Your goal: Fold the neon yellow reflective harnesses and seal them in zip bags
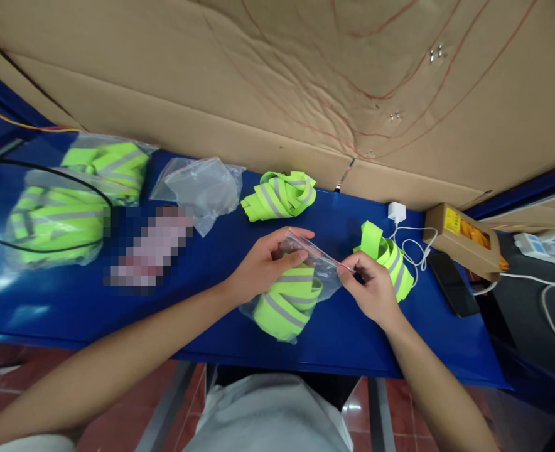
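Between my hands is a clear zip bag (328, 279) with a folded yellow-green reflective strap (284, 309) inside it. My left hand (270, 260) grips the bag's upper left edge, thumb on top and index finger stretched along the seal. At the other end of the seal, my right hand (369, 285) pinches the bag's corner between thumb and fingers. Just beyond my right hand lies a loose reflective strap bundle (393, 260). Another loose bundle (280, 196) rests farther back, past my left hand.
Filled bags of reflective strap (61, 220) lie at the left, near a black cable. Flat clear bags (202, 188) and a blurred-out item (152, 248) are beside them. To the right are a white charger (397, 211), a phone (454, 285) and a cardboard box (466, 238). Cardboard backs the blue table (164, 320).
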### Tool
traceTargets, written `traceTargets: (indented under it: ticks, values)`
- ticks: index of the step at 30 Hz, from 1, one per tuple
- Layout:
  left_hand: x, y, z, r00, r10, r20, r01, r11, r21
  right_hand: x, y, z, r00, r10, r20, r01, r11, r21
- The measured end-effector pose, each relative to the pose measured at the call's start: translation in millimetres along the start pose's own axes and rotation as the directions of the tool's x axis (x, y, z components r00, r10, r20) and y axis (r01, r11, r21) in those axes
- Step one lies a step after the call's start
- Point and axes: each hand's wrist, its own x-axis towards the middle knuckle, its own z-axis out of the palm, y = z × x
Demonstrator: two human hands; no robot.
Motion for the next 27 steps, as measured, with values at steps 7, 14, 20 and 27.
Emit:
traceTargets:
  ticks: [7, 14, 20, 27]
  values:
    - [-1.3, -6.3, 2.5, 0.998, -0.006, 0.069, 0.005, 1.0, 0.006, 0.4, 0.8, 3.1, 0.997, 0.042, 0.069, -0.047, 0.997, 0.065]
    - [-2.5, -7.7, 4.7, 0.996, -0.012, 0.093, 0.004, 0.997, 0.08, -0.1, -1.0, 6.8, 0.992, 0.07, 0.102, -0.08, 0.992, 0.094]
    - [-3.8, -7.5, 6.5, 0.991, -0.001, 0.134, -0.016, 0.992, 0.125, 0.4, 1.5, 7.5, 0.986, 0.084, 0.142, -0.101, 0.988, 0.118]
    - [-4.3, -9.7, 6.2, 0.974, 0.011, 0.226, -0.039, 0.992, 0.119, 1.2, 2.0, 7.2, 0.982, 0.079, 0.17, -0.103, 0.985, 0.139]
